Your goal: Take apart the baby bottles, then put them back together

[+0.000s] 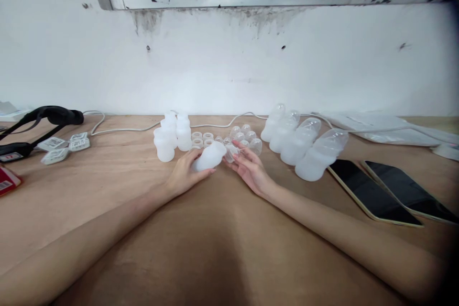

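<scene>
My left hand [184, 172] is wrapped round a frosted white bottle [210, 156], tilted with its upper end toward the right. In my right hand [253, 170], the fingers pinch a small clear nipple-shaped piece [231, 153] close to the bottle's upper end; whether the two touch I cannot tell. Behind my hands lie several white rings [197, 136] and several clear domed caps [245, 130]. Several white bottles [165, 146] without caps stand to the left of the rings. On the right, a row of white bottles with clear domed tops [311, 155] stands on the wooden table [208, 248].
Two dark-screened phones [373, 191] lie at the right, near a clear plastic bag [380, 126]. At the left are a black strap-like device [59, 115], several small labelled packets [55, 155] and a red box [7, 180]. A white cable [132, 129] runs along the wall.
</scene>
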Available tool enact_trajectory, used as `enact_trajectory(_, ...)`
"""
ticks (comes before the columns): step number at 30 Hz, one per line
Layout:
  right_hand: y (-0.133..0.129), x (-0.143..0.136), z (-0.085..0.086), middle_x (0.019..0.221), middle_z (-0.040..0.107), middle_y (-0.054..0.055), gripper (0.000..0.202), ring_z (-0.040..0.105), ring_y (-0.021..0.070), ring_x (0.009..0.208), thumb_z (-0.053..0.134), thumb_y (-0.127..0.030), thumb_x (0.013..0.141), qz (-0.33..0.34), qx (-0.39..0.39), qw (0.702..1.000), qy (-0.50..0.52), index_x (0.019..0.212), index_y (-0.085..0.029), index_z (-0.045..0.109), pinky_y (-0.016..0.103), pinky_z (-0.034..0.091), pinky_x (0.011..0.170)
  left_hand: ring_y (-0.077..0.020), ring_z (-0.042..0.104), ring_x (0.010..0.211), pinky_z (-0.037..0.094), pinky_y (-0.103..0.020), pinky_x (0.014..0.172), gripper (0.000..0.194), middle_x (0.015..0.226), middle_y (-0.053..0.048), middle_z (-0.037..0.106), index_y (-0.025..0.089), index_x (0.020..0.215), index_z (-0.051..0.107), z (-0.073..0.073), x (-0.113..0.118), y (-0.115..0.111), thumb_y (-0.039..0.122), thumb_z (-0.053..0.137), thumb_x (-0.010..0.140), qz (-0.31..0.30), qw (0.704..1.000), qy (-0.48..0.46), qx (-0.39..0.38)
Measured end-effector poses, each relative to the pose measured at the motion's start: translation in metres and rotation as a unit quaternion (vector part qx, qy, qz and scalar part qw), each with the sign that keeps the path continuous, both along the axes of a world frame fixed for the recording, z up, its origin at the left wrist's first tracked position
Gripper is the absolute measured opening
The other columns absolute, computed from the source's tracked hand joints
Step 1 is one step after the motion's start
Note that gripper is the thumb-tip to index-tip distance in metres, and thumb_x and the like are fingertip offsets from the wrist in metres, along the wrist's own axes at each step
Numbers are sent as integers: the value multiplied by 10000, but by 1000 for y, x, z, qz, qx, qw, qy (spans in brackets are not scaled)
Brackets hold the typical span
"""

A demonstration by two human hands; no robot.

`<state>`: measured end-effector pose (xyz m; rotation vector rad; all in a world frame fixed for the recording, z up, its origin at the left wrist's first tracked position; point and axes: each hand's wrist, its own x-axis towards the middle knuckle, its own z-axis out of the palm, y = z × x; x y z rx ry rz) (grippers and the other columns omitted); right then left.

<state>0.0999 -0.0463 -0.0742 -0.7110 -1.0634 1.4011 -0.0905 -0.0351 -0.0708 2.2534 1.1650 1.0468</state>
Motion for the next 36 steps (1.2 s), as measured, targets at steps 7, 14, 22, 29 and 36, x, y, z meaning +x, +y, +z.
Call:
enact_trajectory(7, 2, 7, 0, 1104, 518, 49, 383, 514, 149, 973, 651, -237, 621, 5, 45, 992, -117, 971, -196, 500, 316, 394, 880, -195, 493, 910, 388, -318, 802, 526, 979, -42, 510, 226, 1087, 499, -2, -2, 1, 451, 612, 625, 1, 999, 14, -29)
enact_trajectory(14, 10, 22, 8, 1100, 505, 44, 349, 459, 161, 1058, 659, -194, 616, 18, 220, 944, -244, 914, -215, 478, 324, 395, 871, -162, 547, 694, 405, -235, 548, 418, 757, -32, 562, 149, 826, 516, 15, -7, 3, 507, 584, 623, -21, 975, -62, -213)
enact_trajectory(22, -2, 19, 19, 1068, 515, 55, 350, 485, 191, 1018, 621, -289, 662, -17, 277, 878, -390, 983, -222, 498, 328, 453, 790, -143, 547, 556, 315, -193, 381, 508, 778, -94, 597, 111, 938, 562, 38, -17, 7, 546, 484, 689, -115, 899, -53, -418)
enact_trajectory(29, 0, 13, 14, 535, 545, 24, 415, 533, 115, 381, 340, -533, 789, 53, 50, 925, -374, 715, -138, 442, 179, 329, 301, -181, 514, 911, 387, -271, 780, 438, 980, -21, 565, 185, 956, 514, 26, -10, -2, 444, 617, 618, -60, 998, 23, -16)
enact_trajectory(36, -1, 21, 30, 1060, 521, 83, 405, 565, 139, 797, 432, -448, 777, 23, 164, 903, -396, 1098, -201, 445, 192, 464, 486, -188, 504, 951, 383, -284, 807, 402, 1014, -29, 556, 186, 971, 484, 19, -10, -2, 446, 566, 676, -40, 999, 6, -27)
